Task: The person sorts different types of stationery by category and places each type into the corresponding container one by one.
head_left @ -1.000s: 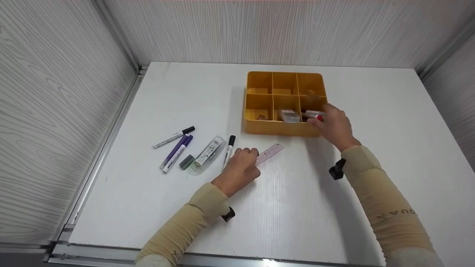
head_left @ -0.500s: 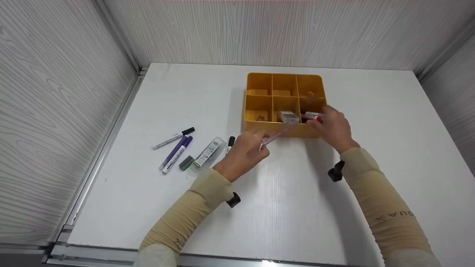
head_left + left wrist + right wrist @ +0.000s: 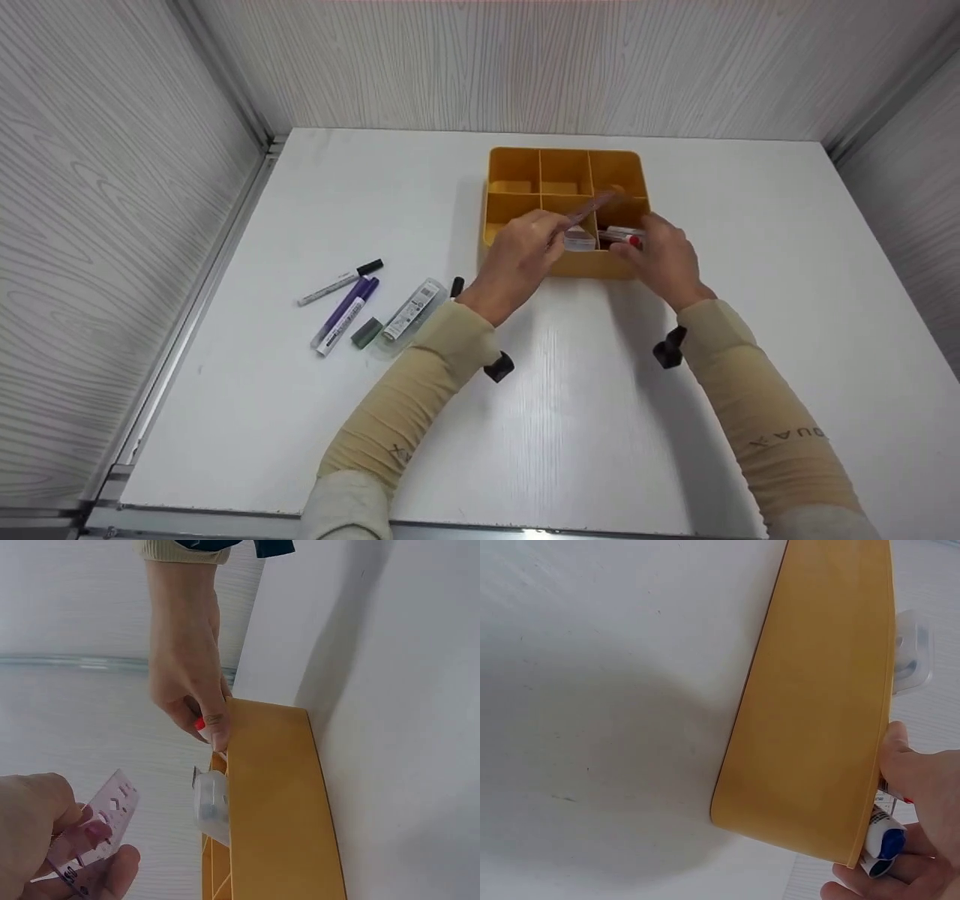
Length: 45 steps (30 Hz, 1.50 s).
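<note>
Pink see-through plastic: a ruler with small shapes cut through it, raised over the yellow box and tilted, apart from its rim. The left hand pinches its near end between thumb and fingers; the far end points right and away, toward the far right compartment. Something brownish shows by that tip, too blurred for me to name.

Yellow box: six compartments, two rows of three, standing on the white table. The right hand grips its near right corner, thumb at the near rim, fingers bent round the right side. In the compartment beside that hand, several pens, one with a red end; low down by the fingers I note a marker with a blue end. Clear plastic case in the near middle compartment, poking above the rim. The left hand covers much of the near left compartment.

Left of the box, loose on the table: a black-ended marker lying aslant; two purple markers side by side, just nearer; a dark green block; right of it, a clear case with a white label. Beyond the left sleeve, another black-ended pen, mostly hidden.

Tan sleeves on both forearms, a small black device at each wrist. Pale wood-grain panels stand at the far edge and both sides.
</note>
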Available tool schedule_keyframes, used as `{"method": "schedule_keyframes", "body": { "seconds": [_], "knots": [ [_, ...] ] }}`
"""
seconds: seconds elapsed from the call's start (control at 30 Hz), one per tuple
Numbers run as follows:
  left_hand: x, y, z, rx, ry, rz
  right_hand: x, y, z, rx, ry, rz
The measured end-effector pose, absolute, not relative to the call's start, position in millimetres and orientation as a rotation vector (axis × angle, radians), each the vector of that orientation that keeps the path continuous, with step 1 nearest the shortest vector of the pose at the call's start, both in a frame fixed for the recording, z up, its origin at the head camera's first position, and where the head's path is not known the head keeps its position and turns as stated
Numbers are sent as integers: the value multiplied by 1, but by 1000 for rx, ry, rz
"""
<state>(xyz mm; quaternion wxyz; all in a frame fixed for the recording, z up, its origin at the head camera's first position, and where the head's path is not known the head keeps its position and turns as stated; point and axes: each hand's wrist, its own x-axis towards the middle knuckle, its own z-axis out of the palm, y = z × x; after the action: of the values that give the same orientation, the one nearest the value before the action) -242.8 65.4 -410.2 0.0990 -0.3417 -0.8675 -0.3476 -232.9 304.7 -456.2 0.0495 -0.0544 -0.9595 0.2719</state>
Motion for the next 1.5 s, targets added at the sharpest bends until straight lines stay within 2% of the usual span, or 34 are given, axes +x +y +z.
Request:
{"method": "schedule_keyframes", "body": {
  "seconds": [0.37,0.73,0.93,1.07,1.27,1.5],
  "knots": [
    [-271,97,-404,-979,-2728,-1038,-234,304,-459,-141,-2902,814],
    [-292,138,-405,-1017,-2860,-555,-230,303,-461,-188,-2922,826],
    [-298,150,-409,-983,-2906,-507,-229,298,-460,-198,-2909,832],
    [-303,150,-412,-963,-2959,-537,-228,291,-461,-187,-2907,808],
    [-308,138,-417,-902,-3015,-915,-228,280,-461,-151,-2913,817],
    [-316,138,-420,-992,-3004,-1017,-228,279,-460,-107,-2875,778]
  ]
}}
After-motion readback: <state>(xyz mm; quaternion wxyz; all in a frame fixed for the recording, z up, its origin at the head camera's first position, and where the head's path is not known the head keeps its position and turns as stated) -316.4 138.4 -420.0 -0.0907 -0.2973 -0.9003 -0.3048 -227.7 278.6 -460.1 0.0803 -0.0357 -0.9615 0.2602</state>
